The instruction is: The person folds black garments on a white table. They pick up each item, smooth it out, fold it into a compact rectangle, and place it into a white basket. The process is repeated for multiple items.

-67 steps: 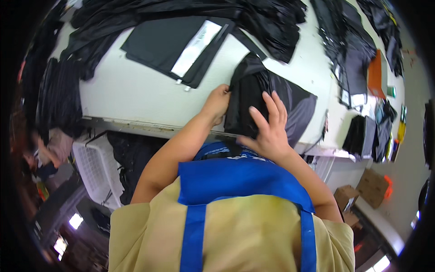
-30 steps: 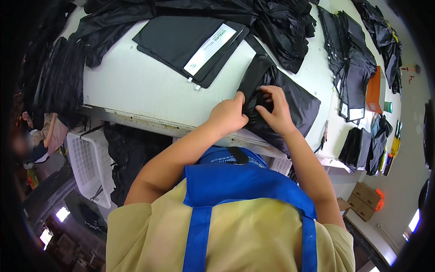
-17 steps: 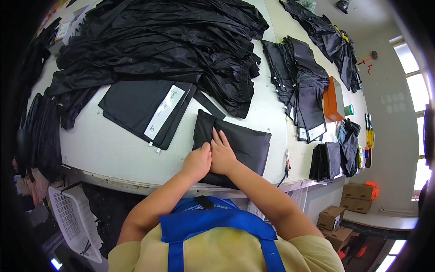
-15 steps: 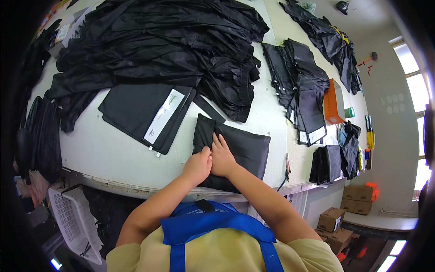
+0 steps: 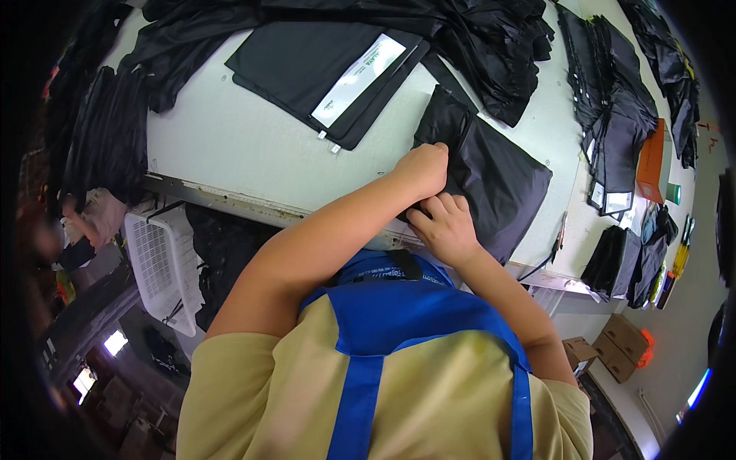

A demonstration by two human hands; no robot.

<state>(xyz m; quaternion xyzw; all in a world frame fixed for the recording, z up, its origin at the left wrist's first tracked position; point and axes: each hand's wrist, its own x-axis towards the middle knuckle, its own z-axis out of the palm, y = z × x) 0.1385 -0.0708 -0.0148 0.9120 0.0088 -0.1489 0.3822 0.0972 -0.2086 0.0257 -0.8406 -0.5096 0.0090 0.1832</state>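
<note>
A plump, folded black fabric bundle (image 5: 506, 180) lies at the table's near edge, with a flap folded over along its left side. My left hand (image 5: 424, 170) is closed, pinching the fabric at the flap's left edge. Nearer to me, my right hand (image 5: 446, 230) has its fingers curled against the bundle's near left corner, gripping the fabric there. The fingertips of the right hand are partly hidden. Left of the bundle lies a stack of flat black fabric pieces (image 5: 299, 73) with a white printed strip (image 5: 360, 79) on top.
Heaped black fabric (image 5: 491, 46) covers the table's far side. Rightward are layered black pieces (image 5: 613, 115), an orange box (image 5: 652, 165), a small cutting tool (image 5: 559, 238) and folded dark cloth (image 5: 613, 261). A white plastic basket (image 5: 162, 264) stands below the table edge at left; another person (image 5: 92, 218) is beyond.
My right hand has come off the bundle's top to its near left corner, its fingers now curled. The left hand stays on the flap's edge. The whole view has swung left and down.
</note>
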